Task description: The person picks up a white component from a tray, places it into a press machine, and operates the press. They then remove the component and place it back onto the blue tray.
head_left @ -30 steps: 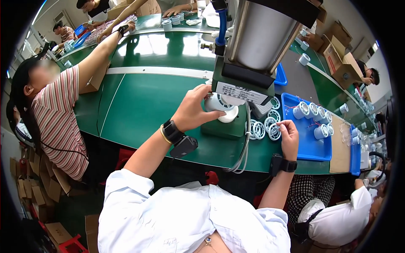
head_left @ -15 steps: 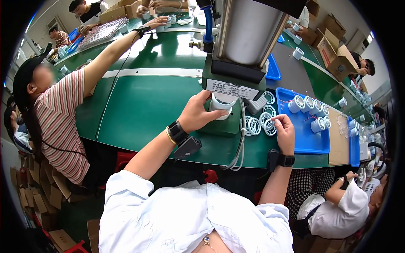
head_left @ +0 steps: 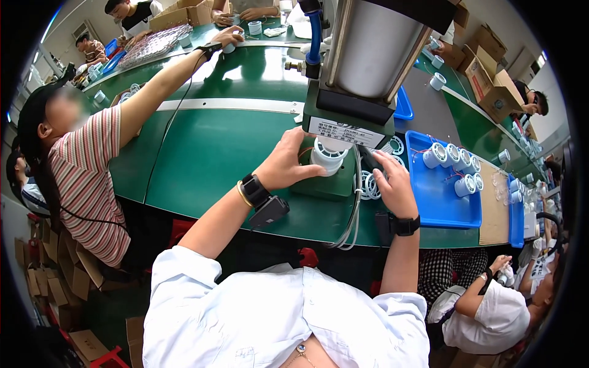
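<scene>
A white cylindrical part (head_left: 329, 157) with a ringed top stands upright on the green base (head_left: 319, 187) of a bench press (head_left: 353, 101), directly under its head. My left hand (head_left: 282, 162) is beside it on the left, fingers spread, with the thumb tip at the part's lower side. A thin red wire shows between hand and part. My right hand (head_left: 394, 185) is right of the press, fingers stretched and thumb apart, at a dark control piece (head_left: 369, 159). Its fingertips hide part of that piece. White slotted rings (head_left: 369, 186) lie beside and partly behind this hand.
A blue tray (head_left: 443, 211) at the right holds several white cylindrical parts (head_left: 435, 155) with red wires. Grey cables (head_left: 351, 230) hang over the green table's front edge. A co-worker in a striped shirt (head_left: 86, 159) reaches across the table at left. Cardboard boxes (head_left: 491, 80) stand farther back.
My right hand has moved left from the white rings to the dark control piece, its fingers opening. My left hand has loosened from the white cylindrical part, which stays under the press head.
</scene>
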A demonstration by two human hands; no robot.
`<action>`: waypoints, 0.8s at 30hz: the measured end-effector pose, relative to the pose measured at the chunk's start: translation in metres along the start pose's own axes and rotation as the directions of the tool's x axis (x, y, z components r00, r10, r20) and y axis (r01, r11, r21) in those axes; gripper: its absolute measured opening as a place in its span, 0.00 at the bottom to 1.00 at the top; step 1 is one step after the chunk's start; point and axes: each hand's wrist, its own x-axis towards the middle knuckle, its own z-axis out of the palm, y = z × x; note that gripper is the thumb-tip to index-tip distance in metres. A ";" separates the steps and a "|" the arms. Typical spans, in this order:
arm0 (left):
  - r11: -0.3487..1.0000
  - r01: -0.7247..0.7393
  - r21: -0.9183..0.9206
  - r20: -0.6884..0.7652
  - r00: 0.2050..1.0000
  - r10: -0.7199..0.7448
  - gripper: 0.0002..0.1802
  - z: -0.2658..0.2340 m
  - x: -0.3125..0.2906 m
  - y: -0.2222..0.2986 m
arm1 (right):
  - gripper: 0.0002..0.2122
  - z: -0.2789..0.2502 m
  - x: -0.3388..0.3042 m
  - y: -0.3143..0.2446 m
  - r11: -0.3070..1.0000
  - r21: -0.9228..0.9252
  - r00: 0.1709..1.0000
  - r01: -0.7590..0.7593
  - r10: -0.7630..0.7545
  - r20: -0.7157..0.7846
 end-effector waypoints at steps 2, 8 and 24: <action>0.994 0.060 -0.090 -0.033 0.997 -0.063 0.36 -0.017 -0.004 -0.023 | 0.16 0.002 0.003 -0.005 0.999 -0.027 0.999 -0.030 0.031 0.034; 0.912 0.231 0.339 0.042 0.965 -0.260 0.35 -0.053 -0.018 -0.069 | 0.18 0.002 0.001 -0.015 0.980 -0.152 0.979 -0.129 0.150 0.137; 0.780 0.180 0.599 0.075 0.957 -0.278 0.32 -0.036 -0.028 -0.085 | 0.21 -0.005 0.058 -0.088 0.792 0.566 0.973 -0.229 0.170 0.156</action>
